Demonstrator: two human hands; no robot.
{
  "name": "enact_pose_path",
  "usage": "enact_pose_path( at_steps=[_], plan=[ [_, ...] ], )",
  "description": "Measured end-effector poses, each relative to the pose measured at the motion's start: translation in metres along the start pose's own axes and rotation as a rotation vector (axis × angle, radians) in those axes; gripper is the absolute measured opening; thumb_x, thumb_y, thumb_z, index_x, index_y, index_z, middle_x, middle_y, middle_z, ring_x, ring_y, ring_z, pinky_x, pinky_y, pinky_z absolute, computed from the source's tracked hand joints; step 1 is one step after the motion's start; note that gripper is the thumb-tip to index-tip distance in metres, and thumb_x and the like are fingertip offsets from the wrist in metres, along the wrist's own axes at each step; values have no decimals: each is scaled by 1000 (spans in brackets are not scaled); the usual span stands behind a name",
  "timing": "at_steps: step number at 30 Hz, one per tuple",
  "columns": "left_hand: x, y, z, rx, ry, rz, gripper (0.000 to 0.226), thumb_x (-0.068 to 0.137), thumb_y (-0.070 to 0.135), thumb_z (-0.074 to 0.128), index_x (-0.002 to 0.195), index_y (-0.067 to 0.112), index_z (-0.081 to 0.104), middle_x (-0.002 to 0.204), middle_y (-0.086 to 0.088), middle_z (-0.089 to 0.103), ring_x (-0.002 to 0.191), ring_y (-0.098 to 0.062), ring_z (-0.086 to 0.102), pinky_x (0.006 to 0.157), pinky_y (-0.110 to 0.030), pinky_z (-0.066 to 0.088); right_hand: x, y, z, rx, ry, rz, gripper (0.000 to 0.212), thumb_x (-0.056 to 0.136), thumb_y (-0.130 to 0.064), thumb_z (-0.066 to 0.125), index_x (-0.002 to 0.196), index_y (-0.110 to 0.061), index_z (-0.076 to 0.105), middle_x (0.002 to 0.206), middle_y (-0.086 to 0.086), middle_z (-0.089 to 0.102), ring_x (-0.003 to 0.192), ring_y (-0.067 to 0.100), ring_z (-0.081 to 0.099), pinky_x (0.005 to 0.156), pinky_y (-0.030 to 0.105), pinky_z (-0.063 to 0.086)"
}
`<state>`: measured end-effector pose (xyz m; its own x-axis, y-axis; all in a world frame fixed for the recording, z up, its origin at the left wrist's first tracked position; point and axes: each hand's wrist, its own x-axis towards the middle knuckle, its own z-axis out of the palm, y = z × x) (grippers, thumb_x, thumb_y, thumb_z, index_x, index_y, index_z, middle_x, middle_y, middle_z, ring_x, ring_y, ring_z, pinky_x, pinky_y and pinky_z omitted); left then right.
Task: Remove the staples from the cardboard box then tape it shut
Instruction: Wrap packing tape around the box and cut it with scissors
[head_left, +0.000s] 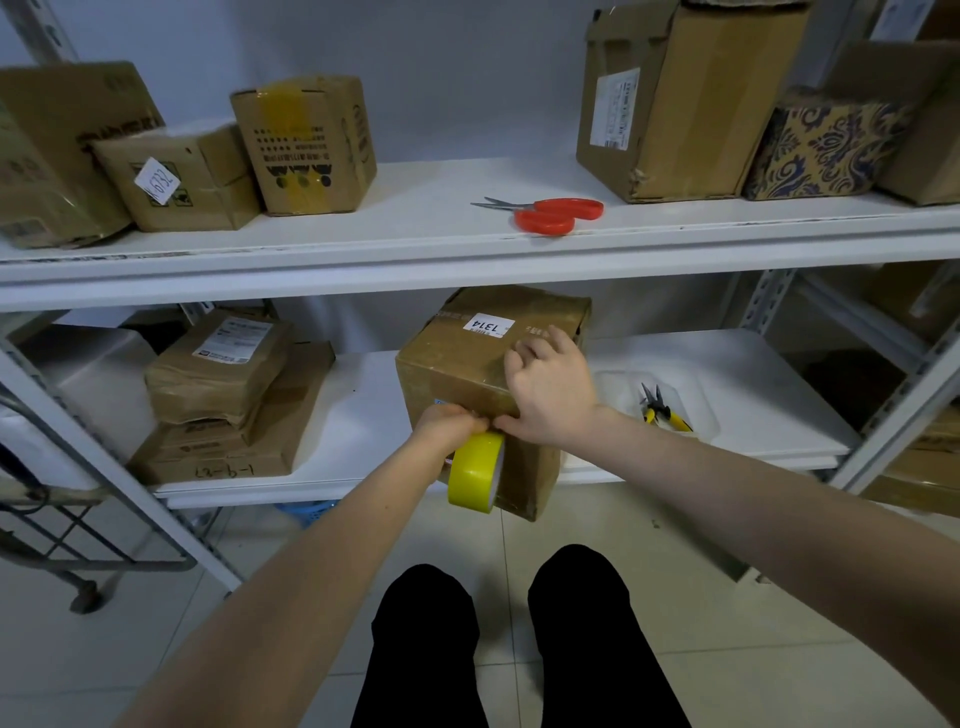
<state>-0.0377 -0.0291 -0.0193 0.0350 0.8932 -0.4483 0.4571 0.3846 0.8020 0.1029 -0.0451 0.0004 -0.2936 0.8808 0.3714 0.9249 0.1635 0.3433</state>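
A person standing at a white metal rack works on a cardboard box (457, 364) that sits on the lower shelf (358, 410), its near end jutting past the shelf edge. The box carries a white label (487, 326) printed 1314 on top.

The left hand (448, 423) is against the box's front face just below the top edge. Its grip is curled round a roll of yellow tape (475, 470), which hangs edge-on against that face.

The right hand (551, 392) straddles the same top edge. Its bent fingers press down on the box top, and its thumb lies on the front face, touching the left hand's fingers. Whether a tape end lies under the thumb cannot be told.

To the right on the lower shelf, yellow-handled pliers (662, 410) lie in a shallow clear tray (618, 384), well apart from the box. To the left stands a stack of brown parcels (223, 374).

On the upper shelf (415, 208), red-handled scissors (550, 213) lie closed between groups of cartons.

The person's legs in black trousers (426, 649) show above a pale tiled floor (727, 597). A wheeled metal cart (78, 525) stands at far left
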Motion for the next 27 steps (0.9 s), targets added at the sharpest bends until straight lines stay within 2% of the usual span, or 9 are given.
enact_pose_path(
  at_steps=[4, 6, 9, 11, 17, 20, 23, 25, 27],
  plan=[
    [1, 4, 4, 9, 53, -6, 26, 86, 25, 66, 105, 12, 53, 112, -15, 59, 108, -31, 58, 94, -40, 49, 1, 3, -4, 35, -83, -31, 66, 77, -61, 59, 115, -7, 59, 117, 10, 63, 121, 27, 50, 111, 43, 23],
    [0, 5, 3, 9, 67, -2, 33, 86, 24, 66, 113, 10, 54, 109, -13, 59, 106, -30, 58, 94, -40, 49, 7, 11, -18, 183, -59, 0, 58, 80, -61, 55, 114, -13, 60, 112, 7, 64, 115, 24, 53, 106, 41, 30],
    [1, 5, 3, 25, 57, 10, 30, 85, 24, 67, 108, 14, 53, 110, -13, 59, 107, -32, 57, 96, -45, 49, 22, 33, -45, 458, 276, 122, 37, 88, -44, 52, 112, -17, 61, 97, 3, 67, 96, 22, 60, 77, 37, 51],
    [0, 7, 5, 34, 68, -2, 32, 84, 28, 67, 108, 14, 51, 108, -11, 57, 106, -33, 56, 95, -45, 48, 36, 51, -61, 499, 478, 231, 25, 91, -25, 52, 113, -16, 60, 101, 2, 67, 99, 22, 59, 74, 37, 53],
    [0, 11, 5, 68, 49, -35, 30, 86, 29, 66, 105, 15, 46, 101, -8, 53, 108, -33, 55, 97, -45, 47, 73, 78, -77, 371, 416, 401, 27, 94, -11, 48, 119, -13, 57, 114, 5, 63, 110, 23, 50, 68, 32, 38],
    [0, 13, 5, 97, 26, -49, 31, 88, 30, 65, 105, 15, 44, 100, -8, 51, 109, -33, 55, 95, -43, 48, 83, 81, -78, 332, 450, 437, 27, 92, -12, 51, 119, -13, 56, 118, 5, 60, 113, 23, 46, 74, 32, 42],
    [0, 15, 6, 129, 20, -55, 34, 89, 31, 63, 113, 13, 47, 102, -8, 51, 111, -32, 55, 95, -42, 48, 93, 91, -79, 374, 207, 431, 40, 93, -16, 53, 132, -11, 48, 138, 9, 45, 128, 27, 38, 100, 38, 38],
    [0, 16, 5, 133, 17, -55, 36, 89, 29, 63, 116, 11, 48, 103, -9, 52, 112, -32, 55, 95, -41, 48, 98, 97, -85, 481, -63, 447, 37, 94, -15, 47, 131, -9, 49, 128, 11, 51, 116, 29, 48, 95, 39, 43],
    [0, 17, 4, 133, 10, -50, 32, 89, 27, 63, 112, 12, 48, 103, -9, 52, 112, -31, 55, 94, -40, 47, 101, 102, -92, 496, -180, 429, 31, 95, -17, 44, 123, -8, 53, 112, 10, 57, 99, 27, 54, 81, 36, 47]
  ],
)
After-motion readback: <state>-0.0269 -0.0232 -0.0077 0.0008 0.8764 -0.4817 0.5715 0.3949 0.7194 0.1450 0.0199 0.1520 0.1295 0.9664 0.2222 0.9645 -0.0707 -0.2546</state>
